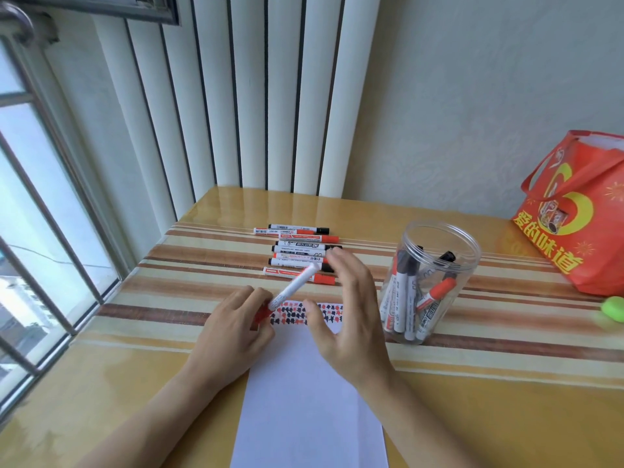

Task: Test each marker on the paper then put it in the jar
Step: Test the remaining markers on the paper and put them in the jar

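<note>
- Glossy yellow table (489, 417) with brown and cream stripes, pushed against a white ribbed wall panel (270, 96); window with bars (40, 231) on the left.
- White paper (304, 400) lies nearest, running from the bottom edge up the middle of the table; its far end carries rows of small red and black test marks (297, 314).
- Left hand (233, 329) rests at the paper's left edge, fingers curled round the red cap end of a marker (293, 288). White barrel tilts up and to the right, over the marks.
- Cannot tell if the cap is on or being pulled off; red part is mostly hidden by the fingers.
- Right hand (347, 315) hovers over the paper's far right part, fingers spread and loose, gripping nothing. Its fingertips are near the marker's upper end; contact not clear due to blur.
- Clear plastic jar (432, 282) stands upright just right of the right hand, no lid on, several red and black markers leaning inside.
- Beyond the hands, a row of loose markers (300, 251) lies side by side on the stripes, red and black caps mixed, mostly pointing right.
- Small green object (613, 309) at the right edge, cut off.
- Red gift bag (580, 214) with yellow print stands at far right, against the wall.
</note>
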Motion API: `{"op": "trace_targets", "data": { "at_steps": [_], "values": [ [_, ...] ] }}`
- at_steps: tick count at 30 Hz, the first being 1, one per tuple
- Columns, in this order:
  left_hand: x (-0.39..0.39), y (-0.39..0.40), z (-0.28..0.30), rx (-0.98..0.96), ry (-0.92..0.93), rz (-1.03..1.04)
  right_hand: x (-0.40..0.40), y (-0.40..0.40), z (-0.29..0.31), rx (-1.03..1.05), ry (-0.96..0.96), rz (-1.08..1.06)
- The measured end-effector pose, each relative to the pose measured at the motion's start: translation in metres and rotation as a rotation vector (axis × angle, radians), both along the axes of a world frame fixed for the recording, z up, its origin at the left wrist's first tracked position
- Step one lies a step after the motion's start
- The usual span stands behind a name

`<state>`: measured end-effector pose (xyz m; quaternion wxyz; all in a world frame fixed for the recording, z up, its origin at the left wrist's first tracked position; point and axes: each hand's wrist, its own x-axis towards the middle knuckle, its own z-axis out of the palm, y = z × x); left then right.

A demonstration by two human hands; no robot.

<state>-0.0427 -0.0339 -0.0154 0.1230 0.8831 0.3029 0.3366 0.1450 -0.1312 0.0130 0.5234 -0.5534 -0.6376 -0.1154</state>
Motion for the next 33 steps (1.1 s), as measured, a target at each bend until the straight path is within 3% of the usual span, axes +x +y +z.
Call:
{"op": "trace_targets", "data": {
  "at_steps": [4, 7, 11, 14, 29, 33],
  "values": [
    [0.001, 0.002, -0.002, 0.078, 0.043, -0.115, -0.001, 0.008, -0.008, -0.070, -0.397, -0.076],
    [0.001, -0.001, 0.001, 0.079, 0.044, -0.196, -0.006, 0.011, -0.019, -0.223, -0.482, -0.060],
    [0.000, -0.001, 0.000, 0.028, 0.062, -0.248, -0.006, 0.011, -0.024, -0.174, -0.615, -0.163],
    [0.000, 0.003, -0.005, -0.039, 0.041, -0.268, -0.006, 0.009, -0.029, -0.200, -0.580, -0.092],
    [-0.001, 0.007, -0.008, 0.089, -0.016, -0.154, -0.009, 0.004, -0.022, -0.415, -0.468, -0.020],
    [-0.001, 0.010, -0.010, 0.065, -0.061, -0.065, 0.007, 0.002, -0.018, -0.458, -0.397, -0.103]
  ]
}}
